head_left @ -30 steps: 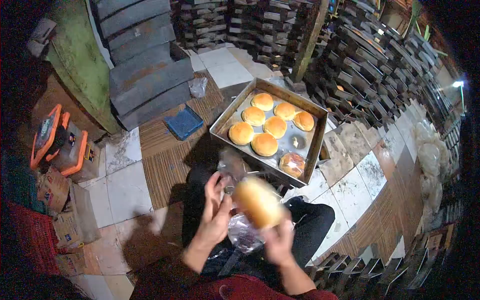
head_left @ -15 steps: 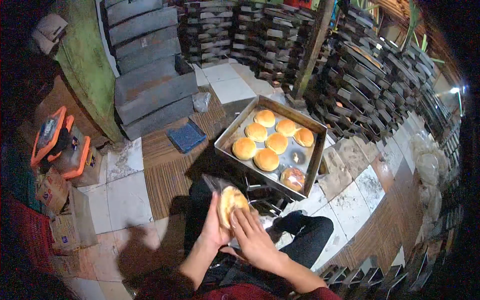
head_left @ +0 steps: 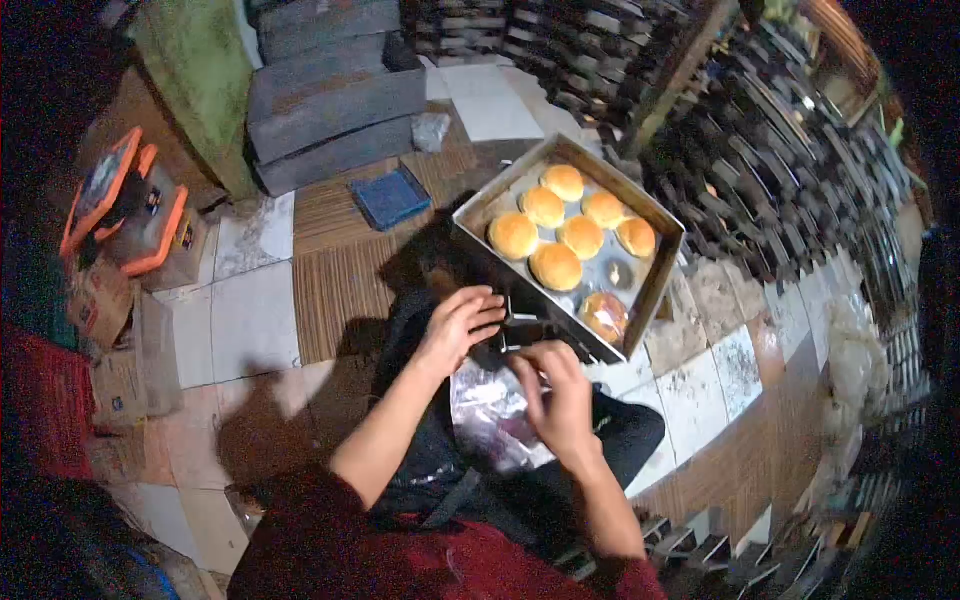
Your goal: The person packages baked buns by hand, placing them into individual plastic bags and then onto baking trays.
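Note:
My left hand [head_left: 462,328] is held beside the near side of the metal baking tray [head_left: 540,312], fingers stretched and slightly apart, with nothing seen in it. My right hand [head_left: 562,392] is curled over a pile of shiny clear plastic bags [head_left: 488,408] on my lap; its fingertips are bunched at the upper edge, and what they pinch is hidden. Inside the tray lie several golden round buns [head_left: 556,266]. Another bun in clear plastic [head_left: 604,316] sits in the tray's near right corner.
Dark stacked pans [head_left: 335,110] stand at the back left, with a blue flat tray [head_left: 390,198] on the floor before them. Orange-rimmed containers [head_left: 155,235] are at the left. More dark metal pans [head_left: 740,150] are piled at the right behind a wooden post [head_left: 685,70].
The bun in plastic that both hands held has left them and I cannot see where it lies. My hands have separated, left toward the tray, right onto the plastic bags. The view has shifted.

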`<control>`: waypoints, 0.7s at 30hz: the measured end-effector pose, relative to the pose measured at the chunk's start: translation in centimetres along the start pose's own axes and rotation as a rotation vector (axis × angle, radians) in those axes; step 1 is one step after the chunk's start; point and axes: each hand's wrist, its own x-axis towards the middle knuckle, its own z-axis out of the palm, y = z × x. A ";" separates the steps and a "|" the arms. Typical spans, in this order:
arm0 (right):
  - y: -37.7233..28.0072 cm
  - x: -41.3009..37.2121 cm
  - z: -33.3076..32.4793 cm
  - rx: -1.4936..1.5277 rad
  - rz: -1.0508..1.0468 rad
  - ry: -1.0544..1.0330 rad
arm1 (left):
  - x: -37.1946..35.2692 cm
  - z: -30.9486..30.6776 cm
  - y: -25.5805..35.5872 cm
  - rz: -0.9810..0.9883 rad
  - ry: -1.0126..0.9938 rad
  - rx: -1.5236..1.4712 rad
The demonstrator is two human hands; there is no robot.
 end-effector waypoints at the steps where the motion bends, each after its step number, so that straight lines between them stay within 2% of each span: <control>1: 0.5 -0.2 -0.8 0.118 0.155 -0.035 | -0.3 -1.4 1.3 0.038 -0.058 0.048; 4: 4.6 -3.6 0.2 0.159 0.401 -0.151 | 0.9 -10.1 4.7 0.321 0.130 -0.032; 5: 6.6 -5.5 1.8 0.138 0.458 -0.191 | 1.0 -12.3 5.7 0.335 0.365 -0.029; 6: 8.2 -7.3 2.7 0.028 0.496 -0.365 | 1.7 -15.7 5.3 0.341 0.502 0.087; 7: 9.5 -9.0 3.7 -0.079 0.477 -0.530 | 2.7 -19.8 4.2 0.228 0.609 0.192; 8: 12.8 -13.1 5.2 -0.348 0.270 -0.618 | 3.6 -24.8 1.7 0.101 0.633 0.163; 9: 11.1 -12.0 5.5 -0.376 0.284 -0.633 | 3.7 -27.8 -0.3 -0.085 0.697 0.219; 10: 11.2 -12.2 6.3 -0.239 0.432 -0.662 | 5.1 -35.5 -5.8 -0.240 0.775 1.066; 11: 11.5 -12.5 7.1 -0.105 0.579 -0.679 | 5.4 -35.9 -5.9 -0.259 0.787 1.053; 13: 10.8 -12.0 9.2 -0.138 0.626 -0.583 | 8.0 -37.5 -5.7 -0.248 0.728 1.126; 14: 11.2 -12.3 10.0 -0.115 0.570 -0.578 | 9.5 -38.4 -5.2 -0.244 0.697 1.164; 15: 11.3 -12.2 10.4 -0.049 0.667 -0.647 | 10.3 -39.6 -5.2 -0.249 0.665 1.204; 17: 10.4 -9.6 11.0 0.188 1.061 -0.705 | 10.2 -42.5 -5.9 -0.295 0.583 1.293; 19: 11.5 -8.5 11.1 0.284 1.272 -0.698 | 9.9 -45.0 -7.0 -0.357 0.483 1.377; 20: 12.2 -6.9 10.7 0.244 1.457 -0.763 | 10.6 -46.1 -7.5 -0.383 0.428 1.413; 21: 13.0 -8.7 10.5 -0.056 1.589 -0.635 | 20.1 -45.6 -7.7 -0.402 0.369 1.443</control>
